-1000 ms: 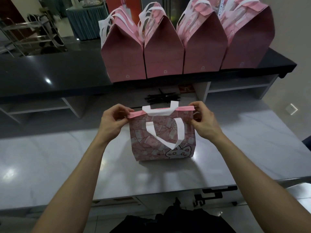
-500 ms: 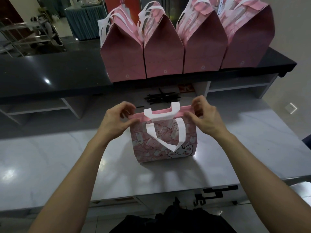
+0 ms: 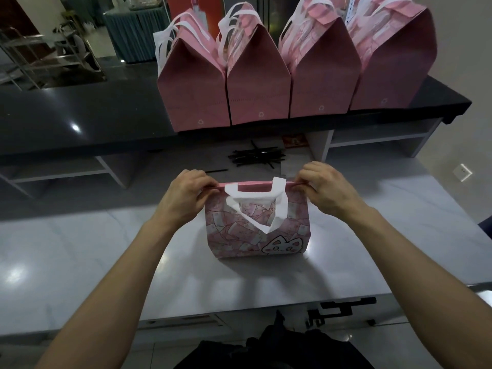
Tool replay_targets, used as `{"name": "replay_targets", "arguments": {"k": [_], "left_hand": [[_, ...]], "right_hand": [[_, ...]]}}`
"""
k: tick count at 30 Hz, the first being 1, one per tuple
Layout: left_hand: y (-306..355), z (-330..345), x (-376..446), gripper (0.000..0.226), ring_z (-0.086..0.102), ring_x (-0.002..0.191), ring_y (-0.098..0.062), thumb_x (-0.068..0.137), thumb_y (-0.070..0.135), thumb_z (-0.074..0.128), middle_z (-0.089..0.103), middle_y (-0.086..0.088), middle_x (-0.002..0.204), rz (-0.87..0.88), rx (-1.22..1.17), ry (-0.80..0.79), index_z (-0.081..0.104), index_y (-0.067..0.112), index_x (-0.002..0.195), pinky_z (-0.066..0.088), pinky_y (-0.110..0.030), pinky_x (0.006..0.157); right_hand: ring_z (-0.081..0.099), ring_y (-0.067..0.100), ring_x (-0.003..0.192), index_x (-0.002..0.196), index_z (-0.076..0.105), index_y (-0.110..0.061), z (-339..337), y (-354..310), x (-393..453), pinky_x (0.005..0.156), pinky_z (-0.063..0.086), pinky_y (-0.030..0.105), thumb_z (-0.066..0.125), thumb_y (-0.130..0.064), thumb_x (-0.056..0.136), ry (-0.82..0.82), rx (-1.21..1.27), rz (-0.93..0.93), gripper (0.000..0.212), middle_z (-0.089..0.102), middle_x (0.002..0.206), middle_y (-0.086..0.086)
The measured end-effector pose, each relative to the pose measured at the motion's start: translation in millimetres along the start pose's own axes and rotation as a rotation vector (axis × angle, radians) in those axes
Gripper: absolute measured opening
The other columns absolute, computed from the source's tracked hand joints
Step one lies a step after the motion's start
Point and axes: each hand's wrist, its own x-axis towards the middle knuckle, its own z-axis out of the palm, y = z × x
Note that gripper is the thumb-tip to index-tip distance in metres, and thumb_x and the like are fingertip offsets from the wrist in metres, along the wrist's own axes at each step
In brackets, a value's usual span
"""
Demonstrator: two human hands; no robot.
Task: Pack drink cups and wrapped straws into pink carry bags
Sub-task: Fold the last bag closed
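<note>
A pink printed fabric carry bag with white strap handles (image 3: 257, 225) stood upright near the middle of the pale marble surface (image 3: 80, 249). The left hand (image 3: 183, 199) and right hand (image 3: 326, 190) each pinched one end of its closed top edge. Judged risk: uneven pulling could tip the bag toward the surface's near edge or reopen its top. Black wrapped straws (image 3: 257, 157) lay near the far edge.
</note>
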Motion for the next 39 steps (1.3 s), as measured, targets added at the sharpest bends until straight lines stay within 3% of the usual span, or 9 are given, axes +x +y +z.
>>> {"name": "replay_targets", "arguments": {"k": [7, 11, 14, 16, 18, 22, 32, 35, 39], "left_hand": [[1, -3, 1, 0.013, 0.058, 0.084, -0.016, 0.092, 0.018, 0.087, 0.076, 0.001, 0.094, -0.059, -0.002, -0.041, 0.085, 0.015, 0.104, 0.057, -0.038, 0.073], [-8, -30, 10, 0.006, 0.063, 0.101, 0.005, 0.095, 0.047, 0.071, 0.068, 0.027, 0.101, -0.188, -0.133, -0.292, 0.077, 0.046, 0.095, 0.056, -0.026, 0.086], [1, -43, 30, 0.045, 0.064, 0.105, 0.004, 0.094, 0.065, 0.046, 0.070, 0.028, 0.105, -0.272, -0.176, -0.316, 0.079, 0.038, 0.081, 0.058, -0.036, 0.092], [18, -42, 49, 0.059, 0.069, 0.092, -0.003, 0.094, 0.082, 0.043, 0.075, 0.019, 0.094, -0.298, -0.197, -0.315, 0.078, 0.035, 0.083, 0.061, -0.038, 0.081], [36, -39, 62, 0.056, 0.070, 0.086, -0.003, 0.085, 0.091, 0.053, 0.073, 0.017, 0.092, -0.276, -0.177, -0.390, 0.073, 0.039, 0.093, 0.057, -0.030, 0.070], [51, -26, 61, 0.040, 0.061, 0.093, 0.000, 0.080, 0.069, 0.084, 0.062, 0.020, 0.104, -0.164, -0.048, -0.487, 0.069, 0.042, 0.107, 0.053, -0.024, 0.076], [56, -1, 47, 0.013, 0.062, 0.091, -0.015, 0.088, 0.034, 0.085, 0.061, 0.017, 0.088, -0.062, 0.025, -0.254, 0.074, 0.029, 0.092, 0.044, -0.033, 0.073], [52, 4, 46, 0.020, 0.059, 0.093, -0.011, 0.090, 0.046, 0.084, 0.061, 0.018, 0.094, -0.038, 0.019, -0.272, 0.071, 0.034, 0.100, 0.046, -0.032, 0.074], [51, 8, 46, 0.019, 0.055, 0.084, -0.006, 0.092, 0.049, 0.083, 0.064, 0.017, 0.091, 0.017, -0.036, -0.209, 0.080, 0.031, 0.098, 0.046, -0.033, 0.068]], "right_hand": [[0.075, 0.035, 0.092, 0.099, 0.084, -0.004, -4, -4, -6, 0.084, 0.065, 0.042, 0.086, -0.018, 0.090, 0.008, 0.098, 0.117, 0.017, 0.078, 0.099, 0.014], [0.069, 0.014, 0.098, 0.099, 0.086, -0.019, -31, -2, 5, 0.087, 0.058, 0.037, 0.068, -0.063, 0.094, -0.157, 0.227, 0.237, 0.047, 0.074, 0.102, -0.005], [0.070, 0.000, 0.096, 0.082, 0.083, -0.026, -47, -12, 29, 0.089, 0.057, 0.037, 0.044, -0.074, 0.103, -0.048, 0.331, 0.286, 0.065, 0.076, 0.096, -0.018], [0.067, -0.005, 0.083, 0.085, 0.080, -0.029, -49, -26, 54, 0.075, 0.056, 0.030, 0.050, -0.076, 0.099, -0.067, 0.319, 0.280, 0.058, 0.072, 0.085, -0.022], [0.067, -0.002, 0.090, 0.104, 0.078, -0.035, -44, -39, 74, 0.078, 0.056, 0.027, 0.068, -0.075, 0.090, -0.255, 0.287, 0.264, 0.043, 0.072, 0.096, -0.021], [0.063, 0.004, 0.098, 0.116, 0.077, -0.038, -24, -53, 84, 0.080, 0.055, 0.029, 0.090, -0.061, 0.077, -0.584, 0.061, 0.177, 0.047, 0.067, 0.107, -0.020], [0.060, 0.019, 0.098, 0.088, 0.076, -0.026, 4, -71, 67, 0.083, 0.053, 0.043, 0.082, -0.028, 0.090, -0.363, -0.054, 0.028, 0.007, 0.060, 0.091, -0.012], [0.057, 0.018, 0.100, 0.102, 0.079, -0.024, 7, -67, 65, 0.085, 0.052, 0.043, 0.079, -0.035, 0.094, -0.339, -0.043, 0.004, 0.014, 0.062, 0.096, -0.010], [0.053, 0.018, 0.084, 0.084, 0.073, -0.017, 13, -67, 60, 0.082, 0.048, 0.039, 0.074, -0.023, 0.093, -0.260, -0.001, -0.089, 0.011, 0.061, 0.086, -0.006]]}}
